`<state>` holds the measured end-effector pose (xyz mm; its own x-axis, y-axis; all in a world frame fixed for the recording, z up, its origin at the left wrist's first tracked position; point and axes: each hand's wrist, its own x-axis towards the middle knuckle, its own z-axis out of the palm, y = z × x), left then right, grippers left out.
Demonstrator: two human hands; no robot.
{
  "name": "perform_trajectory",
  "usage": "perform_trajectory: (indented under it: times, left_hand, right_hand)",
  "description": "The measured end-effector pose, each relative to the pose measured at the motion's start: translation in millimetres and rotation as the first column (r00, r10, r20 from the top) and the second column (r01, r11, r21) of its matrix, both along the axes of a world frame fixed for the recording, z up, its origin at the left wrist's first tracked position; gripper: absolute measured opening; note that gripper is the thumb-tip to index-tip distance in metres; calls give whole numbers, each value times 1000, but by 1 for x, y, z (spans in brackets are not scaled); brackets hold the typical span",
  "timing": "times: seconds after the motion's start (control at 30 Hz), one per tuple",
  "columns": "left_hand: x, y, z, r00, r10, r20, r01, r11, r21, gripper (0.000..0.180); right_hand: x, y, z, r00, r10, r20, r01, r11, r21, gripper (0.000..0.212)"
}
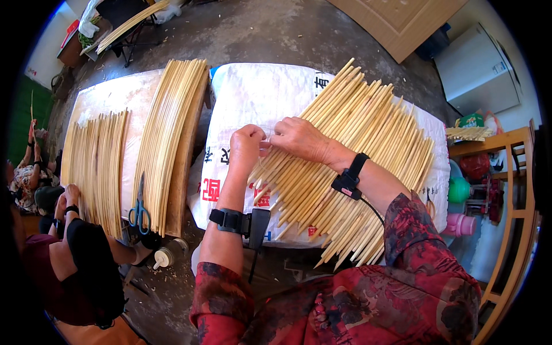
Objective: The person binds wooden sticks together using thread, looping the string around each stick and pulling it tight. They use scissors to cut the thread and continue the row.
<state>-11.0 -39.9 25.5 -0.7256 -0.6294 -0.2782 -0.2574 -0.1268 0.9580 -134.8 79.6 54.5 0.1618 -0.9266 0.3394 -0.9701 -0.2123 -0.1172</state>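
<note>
my left hand [246, 146] and right hand [303, 140] nearly meet, the fingers of each pinched narrow on a thin strand [261, 126]. the row of pale pointed sticks [368, 129] lies slantwise beneath my right wrist, on the white-covered surface [253, 92].

Around the stick row [351, 155], which lies on a cloth [253, 98]
At the row's left edge, the person's left hand [248, 144] and right hand [299, 137]; farther left of the row, a board [109, 95] bearing two stick stacks [172, 132], scissors [140, 202] on the nearer one; left of the row and nearer the person, a jar [171, 253]; beyond the row, a panel [402, 23]; right of it, a wooden frame [520, 214].
</note>
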Motion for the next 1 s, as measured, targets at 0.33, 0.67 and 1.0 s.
perform_trajectory:
  times: [0.33, 0.67, 1.0]
  left_hand:
    - [-2, 3, 10, 994, 101, -40, -97, 990, 106, 14]
    - [-7, 4, 3, 953, 262, -154, -172, 884, 436, 17]
    - [-10, 0, -4, 998, 3, -62, 2, 997, 71, 14]
  right_hand:
    - [-5, 65, 22, -84, -299, 950, 201, 929, 310, 8]
    - [-74, 173, 39, 590, -779, 213, 638, 611, 469, 13]
    - [-1, 52, 4, 790, -511, 340, 468, 860, 204, 18]
